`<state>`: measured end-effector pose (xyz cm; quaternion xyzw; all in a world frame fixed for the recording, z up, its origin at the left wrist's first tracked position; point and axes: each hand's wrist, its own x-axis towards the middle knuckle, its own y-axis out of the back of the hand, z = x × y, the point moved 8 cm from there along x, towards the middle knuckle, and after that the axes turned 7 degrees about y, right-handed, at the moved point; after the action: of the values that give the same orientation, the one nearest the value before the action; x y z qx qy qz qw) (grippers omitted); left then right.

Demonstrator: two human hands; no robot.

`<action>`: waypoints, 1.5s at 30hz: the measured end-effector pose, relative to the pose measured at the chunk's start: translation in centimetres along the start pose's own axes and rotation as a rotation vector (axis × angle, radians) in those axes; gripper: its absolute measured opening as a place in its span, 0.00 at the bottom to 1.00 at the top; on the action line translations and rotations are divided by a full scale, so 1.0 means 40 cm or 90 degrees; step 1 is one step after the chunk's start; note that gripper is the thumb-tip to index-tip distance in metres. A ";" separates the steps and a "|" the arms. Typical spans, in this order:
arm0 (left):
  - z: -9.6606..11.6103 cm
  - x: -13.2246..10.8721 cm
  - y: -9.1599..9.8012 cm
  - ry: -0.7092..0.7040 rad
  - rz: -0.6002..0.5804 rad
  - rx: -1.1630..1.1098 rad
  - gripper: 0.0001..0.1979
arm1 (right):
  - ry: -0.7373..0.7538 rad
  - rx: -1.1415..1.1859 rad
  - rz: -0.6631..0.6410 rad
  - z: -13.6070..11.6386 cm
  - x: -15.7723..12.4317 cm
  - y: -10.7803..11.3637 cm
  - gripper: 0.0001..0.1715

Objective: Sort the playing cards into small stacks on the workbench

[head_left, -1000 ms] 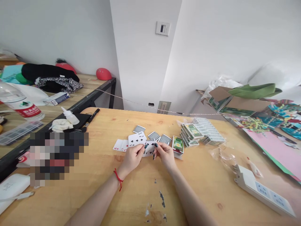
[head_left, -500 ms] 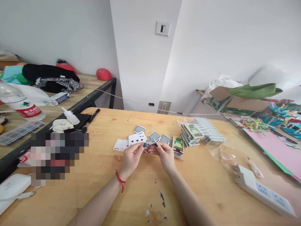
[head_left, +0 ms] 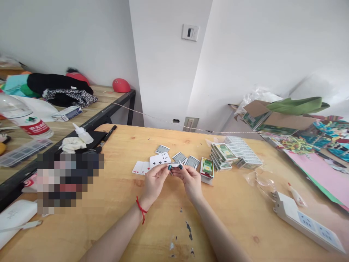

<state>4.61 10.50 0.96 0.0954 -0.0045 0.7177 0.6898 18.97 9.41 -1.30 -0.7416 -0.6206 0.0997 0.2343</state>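
Between the fingertips of my left hand (head_left: 156, 182) and my right hand (head_left: 193, 182) is a playing card (head_left: 175, 164), seen nearly edge-on as a white strip. Both hands pinch it with thumbs on top; whether it is bent cannot be told. Just beyond lie face-up playing cards (head_left: 159, 158), a spade card on top, with red-suited cards (head_left: 138, 167) to the left. Several grey patterned cards (head_left: 192, 162) rest behind my fingers. A green and white card box (head_left: 207, 167) stands right of my right hand.
Stacked card boxes (head_left: 223, 151) and a wrapped block of boxes (head_left: 247, 154) sit at the right. Nearer are a power strip (head_left: 308, 220) and a glue bottle (head_left: 297, 195). A marker (head_left: 110, 133) lies at the left back. A string (head_left: 155, 118) crosses behind the table.
The card between my fingers has tilted and now shows a white strip instead of its darker face. My hands have barely shifted; the view has moved slightly.
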 end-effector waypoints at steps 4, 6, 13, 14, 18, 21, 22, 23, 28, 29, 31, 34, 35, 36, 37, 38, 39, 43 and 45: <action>-0.010 -0.002 -0.008 0.010 -0.018 -0.028 0.11 | 0.023 -0.026 0.008 -0.012 -0.001 0.002 0.10; -0.010 -0.003 -0.010 0.007 -0.020 -0.018 0.10 | 0.029 -0.041 0.020 -0.013 -0.002 0.007 0.10; -0.006 -0.001 -0.014 -0.005 -0.024 -0.034 0.08 | 0.030 -0.051 0.017 -0.006 -0.005 0.004 0.09; -0.005 -0.002 -0.017 -0.007 -0.032 -0.037 0.07 | 0.030 -0.053 0.019 -0.005 -0.005 0.005 0.09; 0.004 -0.006 -0.018 -0.033 -0.031 -0.033 0.07 | 0.029 -0.061 0.025 0.000 -0.002 0.010 0.08; 0.009 -0.010 -0.021 -0.049 -0.033 -0.031 0.08 | 0.027 -0.058 0.031 0.001 -0.001 0.011 0.09; 0.008 -0.010 -0.023 -0.048 -0.037 -0.032 0.08 | 0.026 -0.059 0.033 0.001 -0.001 0.012 0.10; 0.005 -0.010 -0.024 -0.042 -0.040 -0.035 0.09 | 0.024 -0.061 0.034 0.001 -0.001 0.011 0.10; -0.009 -0.009 -0.027 -0.001 -0.045 -0.045 0.13 | 0.026 -0.037 0.048 -0.003 0.003 0.010 0.14; -0.008 -0.009 -0.027 0.002 -0.043 -0.043 0.13 | 0.029 -0.029 0.050 -0.004 0.004 0.009 0.16; -0.003 -0.012 -0.028 0.005 -0.044 -0.052 0.16 | 0.035 -0.024 0.047 -0.004 0.006 0.008 0.19; 0.005 -0.013 -0.036 0.007 -0.063 -0.096 0.24 | 0.035 -0.045 0.053 0.002 0.008 0.014 0.20; 0.006 -0.012 -0.040 0.009 -0.073 -0.104 0.27 | 0.031 -0.054 0.056 0.005 0.008 0.016 0.19; 0.005 -0.011 -0.043 0.013 -0.083 -0.102 0.27 | 0.024 -0.064 0.056 0.009 0.008 0.019 0.18; 0.002 -0.009 -0.045 0.017 -0.090 -0.091 0.27 | 0.018 -0.074 0.055 0.012 0.008 0.020 0.17; -0.002 -0.006 -0.046 0.020 -0.094 -0.073 0.25 | 0.013 -0.084 0.051 0.013 0.008 0.022 0.15; -0.006 -0.003 -0.045 0.024 -0.093 -0.054 0.23 | 0.010 -0.094 0.047 0.014 0.007 0.022 0.13; -0.023 0.006 -0.042 0.057 -0.106 -0.034 0.12 | 0.001 -0.105 0.025 0.013 0.008 0.024 0.10; -0.030 0.007 -0.049 0.084 -0.133 -0.074 0.11 | -0.015 -0.081 0.015 0.021 0.008 0.024 0.10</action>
<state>6.40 11.03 -0.43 0.0076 0.0090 0.6452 0.7639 19.51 9.78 -2.42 -0.7612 -0.6194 0.0719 0.1781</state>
